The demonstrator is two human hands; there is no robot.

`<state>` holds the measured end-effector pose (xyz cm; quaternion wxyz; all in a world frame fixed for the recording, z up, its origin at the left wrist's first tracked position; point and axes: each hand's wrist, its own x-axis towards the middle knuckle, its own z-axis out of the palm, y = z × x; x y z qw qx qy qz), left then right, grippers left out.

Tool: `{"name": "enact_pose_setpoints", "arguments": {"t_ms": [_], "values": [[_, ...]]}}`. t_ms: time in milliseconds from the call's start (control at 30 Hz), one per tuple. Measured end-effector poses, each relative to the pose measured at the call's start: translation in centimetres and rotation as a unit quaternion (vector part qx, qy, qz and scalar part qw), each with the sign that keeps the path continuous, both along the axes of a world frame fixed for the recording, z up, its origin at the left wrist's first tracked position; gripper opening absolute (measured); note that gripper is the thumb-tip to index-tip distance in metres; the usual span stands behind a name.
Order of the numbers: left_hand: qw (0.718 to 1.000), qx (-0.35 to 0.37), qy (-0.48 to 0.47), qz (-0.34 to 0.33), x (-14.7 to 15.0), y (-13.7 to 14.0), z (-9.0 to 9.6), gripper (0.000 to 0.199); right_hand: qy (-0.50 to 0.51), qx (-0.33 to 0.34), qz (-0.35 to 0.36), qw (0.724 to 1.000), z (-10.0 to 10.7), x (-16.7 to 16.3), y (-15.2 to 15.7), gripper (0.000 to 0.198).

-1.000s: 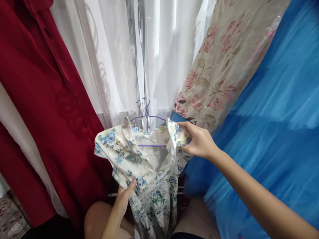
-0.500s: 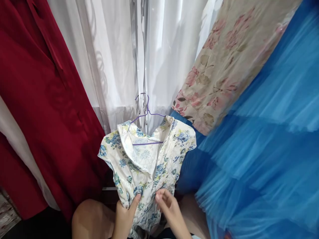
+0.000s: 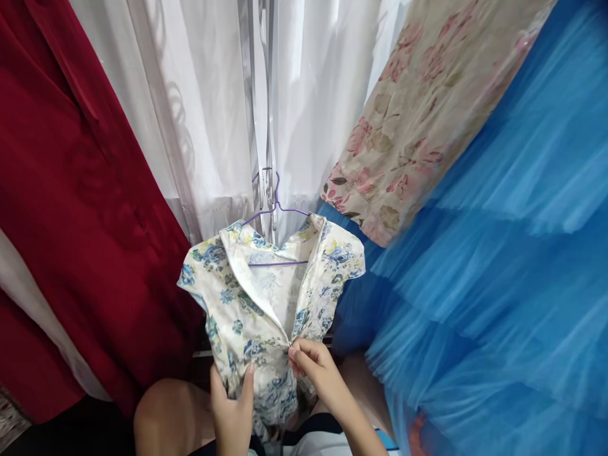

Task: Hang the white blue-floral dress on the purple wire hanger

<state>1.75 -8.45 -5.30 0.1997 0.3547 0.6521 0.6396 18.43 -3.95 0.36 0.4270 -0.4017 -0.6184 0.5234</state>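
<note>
A white dress [image 3: 270, 354] with blue and yellow flowers hangs in front of me on a purple wire hanger [image 3: 280, 206]. A zip opening spreads its upper part into a V, with the white inside showing. At the low point of that V, my right hand [image 3: 316, 364] pinches the zipper [image 3: 289, 344]; the pull itself is hidden by the fingertips. Lower on the left side, my left hand [image 3: 232, 399] grips the dress, its thumb on the front and its fingers partly behind the cloth.
White curtains [image 3: 213, 114] hang behind the hanger, with narrow grey strips at the middle. Red cloth [image 3: 95, 209] falls on the left. To the right are a beige fabric with pink flowers [image 3: 389, 145] and a tiered blue tulle skirt [image 3: 489, 272]. My bare knee [image 3: 166, 415] is below.
My right hand has moved up and left to the bottom of the opening and now pinches the zipper. My left hand has shifted slightly left and down, still holding the dress.
</note>
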Motion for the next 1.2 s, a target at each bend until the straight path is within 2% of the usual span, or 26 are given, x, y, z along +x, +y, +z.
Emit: {"name": "enact_pose_setpoints", "arguments": {"t_ms": [67, 133, 233, 333, 433, 533, 633, 733, 800, 867, 933, 1000, 1067, 1100, 1167, 1200], "values": [[0.994, 0.071, 0.087, 0.009, 0.7, 0.0, 0.6, 0.073, 0.006, -0.028, 0.009, 1.000, -0.1, 0.3, -0.9, 0.040], [0.981, 0.108, 0.149, -0.067, 1.9, 0.1, 0.8, 0.061, 0.004, -0.047, 0.021, 0.999, 0.2, 0.6, -1.7, 0.035], [0.960, 0.084, 0.146, -0.222, 3.7, 0.7, 0.2, 0.034, 0.003, -0.059, 0.029, 0.998, 0.9, 0.9, -2.5, 0.031], [0.947, 0.091, 0.150, -0.269, 4.4, 1.7, -0.3, 0.009, 0.013, -0.101, 0.040, 0.994, 1.1, 1.2, -2.6, 0.031], [0.916, 0.113, 0.225, -0.313, 3.7, 2.6, 0.4, 0.017, 0.047, -0.133, 0.027, 0.990, 2.0, 1.6, -1.3, 0.032], [0.865, 0.057, 0.322, -0.381, 2.6, 2.7, 2.4, 0.016, 0.113, -0.135, 0.005, 0.984, 5.5, 2.0, 2.1, 0.029], [0.789, -0.008, 0.446, -0.422, 2.4, 2.2, 5.1, 0.020, 0.156, -0.132, 0.023, 0.979, 11.2, 1.7, 6.6, 0.025], [0.720, -0.055, 0.540, -0.433, 3.1, 1.8, 6.9, 0.036, 0.164, -0.021, 0.013, 0.986, 16.4, 0.4, 10.2, 0.023], [0.705, -0.079, 0.557, -0.432, 3.6, 1.9, 7.3, 0.046, 0.167, 0.026, -0.002, 0.986, 18.3, -0.6, 11.2, 0.022], [0.718, -0.071, 0.521, -0.455, 3.5, 2.5, 7.5, 0.042, 0.164, 0.047, -0.017, 0.985, 18.6, -1.4, 11.0, 0.022], [0.763, -0.022, 0.439, -0.474, 2.9, 3.7, 8.4, 0.032, 0.150, 0.078, -0.030, 0.985, 18.0, -1.8, 10.1, 0.023], [0.835, 0.055, 0.343, -0.426, 1.7, 5.6, 10.4, 0.028, 0.130, 0.124, -0.038, 0.983, 17.1, -1.8, 9.2, 0.024], [0.896, 0.140, 0.273, -0.322, 0.6, 7.7, 13.5, 0.037, 0.111, 0.160, -0.041, 0.980, 16.6, -1.5, 8.5, 0.026], [0.903, 0.182, 0.261, -0.290, 0.1, 8.9, 15.3, 0.042, 0.104, 0.170, -0.040, 0.979, 16.5, -1.4, 8.3, 0.026], [0.888, 0.228, 0.290, -0.273, -0.5, 11.0, 18.6, 0.050, 0.086, 0.184, -0.034, 0.979, 16.7, -1.2, 8.2, 0.027], [0.874, 0.240, 0.322, -0.272, -0.6, 12.0, 19.9, 0.044, 0.075, 0.193, -0.031, 0.978, 16.7, -1.2, 8.2, 0.027]]}}
